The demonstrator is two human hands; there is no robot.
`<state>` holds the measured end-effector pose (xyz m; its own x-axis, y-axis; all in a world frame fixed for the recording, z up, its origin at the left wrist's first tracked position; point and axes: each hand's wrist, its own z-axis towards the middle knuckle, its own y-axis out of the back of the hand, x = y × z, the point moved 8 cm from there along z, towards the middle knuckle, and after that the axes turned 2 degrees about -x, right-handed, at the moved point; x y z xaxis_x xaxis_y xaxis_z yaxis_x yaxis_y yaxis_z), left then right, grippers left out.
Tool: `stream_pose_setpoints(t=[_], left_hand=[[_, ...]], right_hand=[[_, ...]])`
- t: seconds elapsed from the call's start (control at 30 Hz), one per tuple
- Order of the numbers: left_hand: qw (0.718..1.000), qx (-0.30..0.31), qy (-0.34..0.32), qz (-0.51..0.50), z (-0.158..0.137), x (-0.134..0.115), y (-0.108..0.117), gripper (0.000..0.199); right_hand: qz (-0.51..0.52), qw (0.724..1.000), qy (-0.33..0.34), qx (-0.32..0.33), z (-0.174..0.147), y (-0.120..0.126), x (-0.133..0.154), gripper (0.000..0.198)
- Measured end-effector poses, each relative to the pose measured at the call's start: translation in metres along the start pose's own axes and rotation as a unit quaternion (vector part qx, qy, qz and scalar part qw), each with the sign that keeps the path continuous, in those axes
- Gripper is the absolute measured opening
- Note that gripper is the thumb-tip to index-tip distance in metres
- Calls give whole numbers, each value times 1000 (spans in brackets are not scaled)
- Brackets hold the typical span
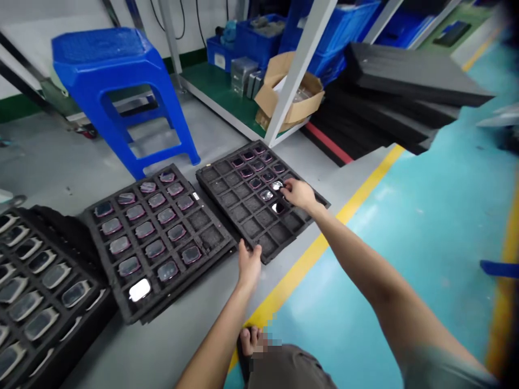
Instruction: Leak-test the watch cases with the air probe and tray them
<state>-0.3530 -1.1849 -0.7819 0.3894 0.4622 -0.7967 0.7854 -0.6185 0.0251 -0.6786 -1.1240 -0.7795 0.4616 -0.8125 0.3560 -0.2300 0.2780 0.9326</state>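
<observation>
Three black foam trays lie on the grey floor. My right hand [299, 193] reaches over the right tray [239, 208], fingers touching a small shiny glass part [277, 186] in one of its cells; whether it grips the part is unclear. My left hand [248, 265] rests on that tray's near edge, fingers spread flat. The right tray holds several parts only in its far rows. The middle tray [203, 219] is mostly filled with the same parts. A left stack of trays [77, 319] is full.
A blue plastic stool [117, 92] stands behind the trays. A metal rack leg [298, 67], a cardboard box [290, 92], blue bins [259, 38] and stacked black foam sheets [401, 92] lie beyond. A yellow floor line [308, 259] borders the teal floor at right.
</observation>
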Motion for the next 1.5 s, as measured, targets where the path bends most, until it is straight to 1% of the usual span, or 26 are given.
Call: stream_pose_setpoints(t=[0.07, 0.13, 0.27, 0.37, 0.43, 0.53, 0.67, 0.73, 0.77, 0.83, 0.87, 0.9, 0.97, 1.0, 1.03, 1.07, 1.1, 1.13, 1.17, 1.2, 1.23, 1.3, 1.33, 1.4, 1.47, 1.5], left_hand=[[1000, 7, 14, 8, -3, 6, 2, 50], [1000, 8, 27, 14, -7, 12, 4, 43], [999, 10, 34, 18, -11, 21, 4, 37], [999, 15, 34, 27, -11, 22, 4, 37], [999, 16, 29, 37, -12, 20, 3, 37], [998, 16, 13, 53, -19, 14, -2, 37], [997, 11, -23, 70, -29, -1, -10, 33], [995, -3, -40, 89, -31, -5, -9, 34], [994, -9, -46, 104, -32, -5, -6, 35], [988, -13, -52, 146, -35, -3, 1, 33], [983, -11, -55, 174, -38, -1, 7, 30], [977, -4, -61, 205, -43, -1, 13, 25], [959, 19, -87, 270, -57, -9, 29, 13], [947, 29, -107, 303, -65, -18, 39, 9], [933, 33, -131, 335, -72, -31, 52, 10], [917, 27, -155, 366, -78, -48, 67, 15], [900, 10, -177, 397, -83, -67, 83, 22], [882, -16, -194, 429, -88, -85, 100, 28], [863, -42, -207, 459, -92, -101, 117, 32], [844, -63, -212, 489, -96, -113, 133, 31], [826, -74, -211, 517, -99, -120, 146, 26], [797, -59, -212, 562, -100, -121, 161, 18], [786, -51, -216, 578, -98, -119, 164, 18], [768, -34, -234, 595, -89, -115, 158, 23], [738, -9, -272, 618, -81, -115, 140, 29], [720, 5, -285, 633, -80, -117, 131, 31]], right_hand=[[7, 1000, 15, 9, -2, -4, 9, 34], [8, 1000, 13, 3, -6, -2, 9, 37], [3, 1000, -23, -21, -13, 7, -9, 44], [4, 999, -33, -17, -19, 8, -20, 42], [1, 999, -48, -18, -23, 9, -29, 43], [-8, 994, -104, -19, -32, 13, -49, 47], [-13, 984, -176, 26, -46, 19, -78, 37], [-18, 981, -188, 38, -50, 25, -82, 32], [-19, 982, -184, 36, -52, 28, -79, 30], [-16, 988, -156, 15, -53, 35, -56, 32], [-10, 991, -131, -1, -54, 37, -35, 36], [1, 995, -100, -17, -57, 37, -8, 40], [38, 999, 3, -32, -64, 32, 71, 44], [68, 994, 84, -25, -69, 26, 122, 41], [107, 969, 222, -8, -78, 22, 182, 39], [118, 936, 331, 20, -89, 16, 237, 38], [98, 916, 386, 53, -98, 9, 280, 37], [89, 911, 395, 79, -102, 6, 312, 34], [86, 912, 390, 98, -106, 5, 336, 29], [80, 913, 381, 117, -111, 5, 353, 25], [72, 915, 372, 137, -115, 4, 363, 22], [52, 921, 347, 172, -114, -3, 366, 17], [42, 923, 335, 185, -108, -10, 362, 20], [25, 927, 316, 202, -91, -23, 350, 31], [16, 934, 298, 198, -79, -27, 335, 38], [15, 938, 289, 189, -77, -24, 328, 37]])
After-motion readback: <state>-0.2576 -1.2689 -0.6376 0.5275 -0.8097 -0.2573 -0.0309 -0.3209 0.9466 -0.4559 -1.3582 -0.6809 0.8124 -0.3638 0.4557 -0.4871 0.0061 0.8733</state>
